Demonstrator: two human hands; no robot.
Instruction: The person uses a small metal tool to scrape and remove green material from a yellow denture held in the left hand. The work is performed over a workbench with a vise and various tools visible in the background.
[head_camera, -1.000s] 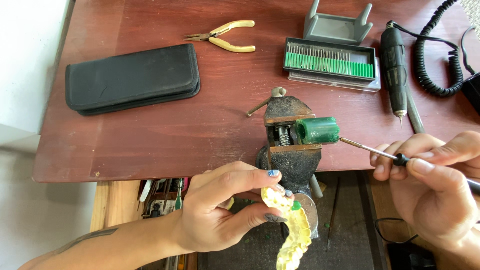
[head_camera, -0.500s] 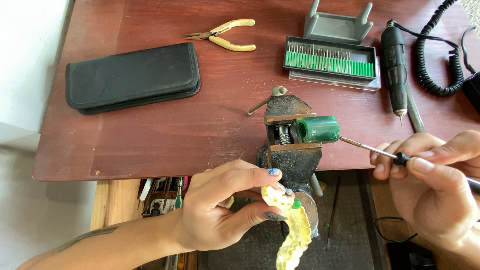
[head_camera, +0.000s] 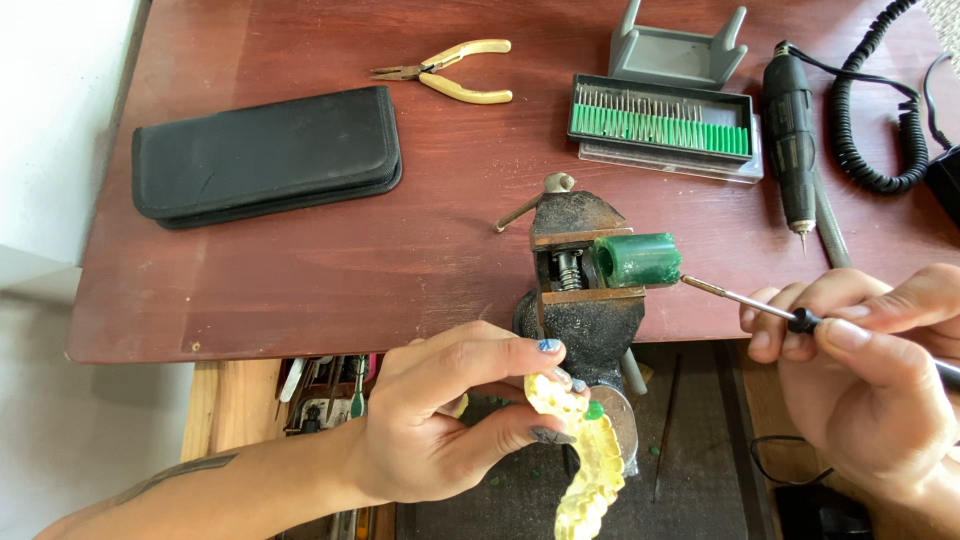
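Green wax block (head_camera: 640, 259) clamped in bench vise (head_camera: 580, 290) at table (head_camera: 300, 280) front edge | right hand (head_camera: 865, 385) at 3 o'clock, fingers pinching thin metal tool (head_camera: 745, 300), tip at block | left hand (head_camera: 450, 420) at 7 o'clock, fingers pinching yellow dental cast (head_camera: 590, 465)

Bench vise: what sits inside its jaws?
A green wax block is clamped in the bench vise, jutting right toward the thin metal tool in the right hand. The block's clamped end is hidden.
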